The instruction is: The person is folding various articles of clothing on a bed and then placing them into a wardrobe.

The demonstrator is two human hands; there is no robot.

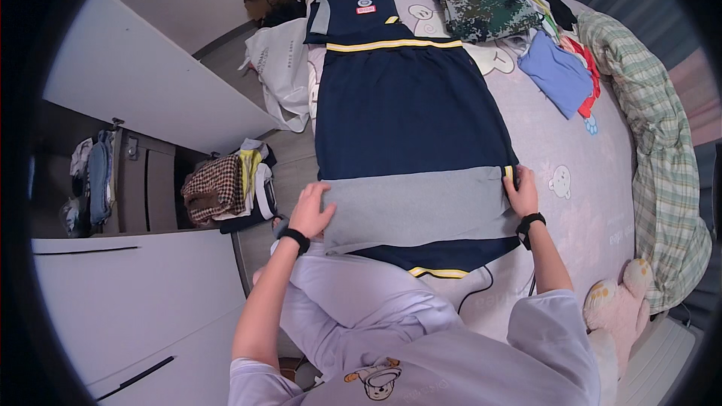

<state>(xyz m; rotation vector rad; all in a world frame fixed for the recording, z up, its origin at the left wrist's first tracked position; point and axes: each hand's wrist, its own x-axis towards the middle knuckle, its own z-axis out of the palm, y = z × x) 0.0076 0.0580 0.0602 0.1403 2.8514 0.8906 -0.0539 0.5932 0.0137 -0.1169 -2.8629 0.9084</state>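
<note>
A navy garment [412,107] with a broad grey panel [417,200] lies spread across the bed in front of me. A yellow-and-white stripe crosses its far end, and another trims the navy part showing below the grey. My left hand [310,208] touches the left edge of the grey panel, thumb and fingers apart. At the right edge, my right hand [523,192] pinches the cloth beside a short yellow-and-white trim, thumb on top. Black bands circle both wrists. Beyond the far stripe sits a folded navy garment [355,17] with a round badge and grey edge.
A camouflage garment [485,3] and a blue cloth [555,73] top piled clothes at the far right. A plaid quilt [660,152] and pink plush toy [615,304] line the right side. Left are a white bag [282,67], folded clothes [231,186] and an open wardrobe door [152,67].
</note>
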